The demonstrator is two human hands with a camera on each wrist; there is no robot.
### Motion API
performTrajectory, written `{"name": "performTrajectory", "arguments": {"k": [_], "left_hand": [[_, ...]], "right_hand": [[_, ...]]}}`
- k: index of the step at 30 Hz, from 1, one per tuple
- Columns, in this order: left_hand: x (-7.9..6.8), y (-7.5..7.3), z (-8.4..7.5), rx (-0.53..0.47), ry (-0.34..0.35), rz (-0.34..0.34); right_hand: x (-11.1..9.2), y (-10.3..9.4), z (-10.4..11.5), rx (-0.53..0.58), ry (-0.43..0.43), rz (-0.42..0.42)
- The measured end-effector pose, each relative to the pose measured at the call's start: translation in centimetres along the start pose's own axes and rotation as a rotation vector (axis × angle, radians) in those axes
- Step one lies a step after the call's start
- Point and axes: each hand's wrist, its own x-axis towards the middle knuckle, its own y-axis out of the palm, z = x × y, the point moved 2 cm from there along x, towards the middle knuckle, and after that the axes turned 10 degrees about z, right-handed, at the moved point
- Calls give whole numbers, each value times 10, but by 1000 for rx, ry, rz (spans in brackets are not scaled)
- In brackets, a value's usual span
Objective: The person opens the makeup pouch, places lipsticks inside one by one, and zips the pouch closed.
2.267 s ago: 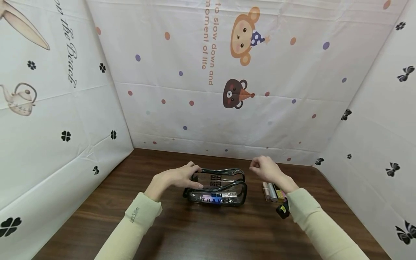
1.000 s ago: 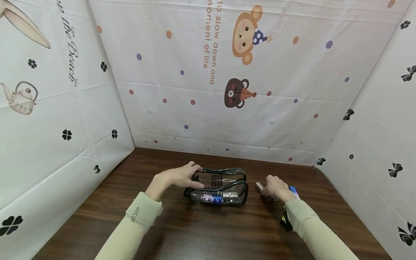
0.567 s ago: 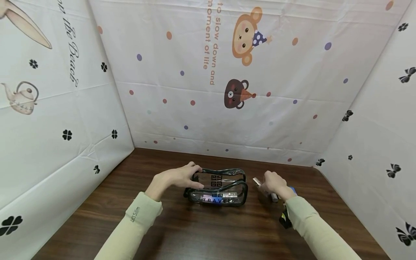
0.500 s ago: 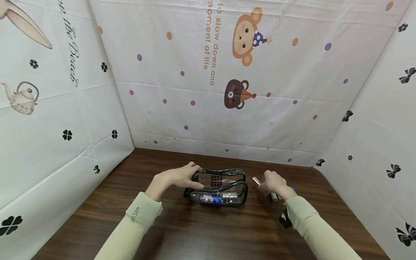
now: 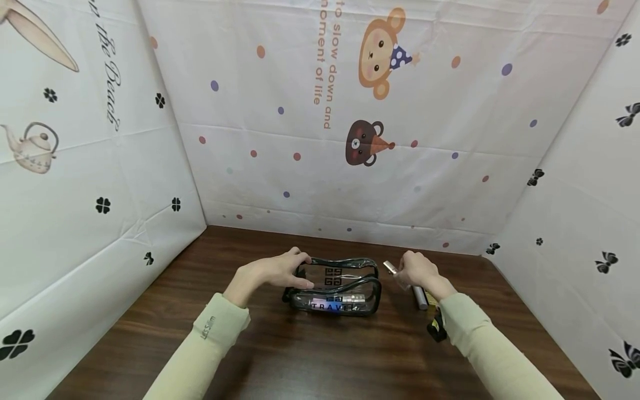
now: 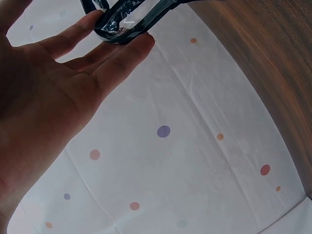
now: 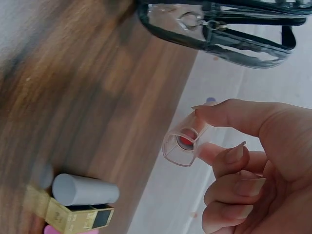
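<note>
A clear pouch [image 5: 333,276] with black trim and TRAVEL printed on it stands on the table, its top mouth spread apart. My left hand [image 5: 276,271] holds the pouch's left end, thumb at the front rim and fingers at the back rim. The left wrist view shows those fingertips along the black trim [image 6: 148,23]. Right of the pouch, my right hand [image 5: 420,270] pinches a clear lipstick tube [image 7: 181,146] between thumb and index finger, its other fingers curled. Red shows inside the tube, and its silvery end [image 5: 390,267] points toward the pouch. A purple-blue and silver tube [image 5: 337,303] lies inside the pouch.
Below my right hand lie a grey cylinder [image 5: 420,299], a gold box [image 7: 70,217] and a pink thing [image 7: 73,230]. A black and yellow item [image 5: 436,329] sits near my right cuff. Patterned white cloth walls [image 5: 250,166] enclose the wooden table [image 5: 300,355].
My right hand came down to the small items, took hold of the lipstick tube and has lifted it slightly up and left. My left hand and the pouch stay put.
</note>
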Motion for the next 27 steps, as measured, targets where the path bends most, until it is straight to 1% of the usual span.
{"name": "performTrajectory", "arguments": {"k": [7,13,23,27], "left_hand": [[-1,1,0,1,8,2],[0,0,1,6,15,-4],[0,2,2,3,23,-1],[0,1,1,7,16,-5]], "right_hand": [[-3,-12,10,24,-14,7],[-5,-24,19,4,-22,-26],[-11,-32,36,7,-79,-44],[-13,-36,44,4,-109,-46]]}}
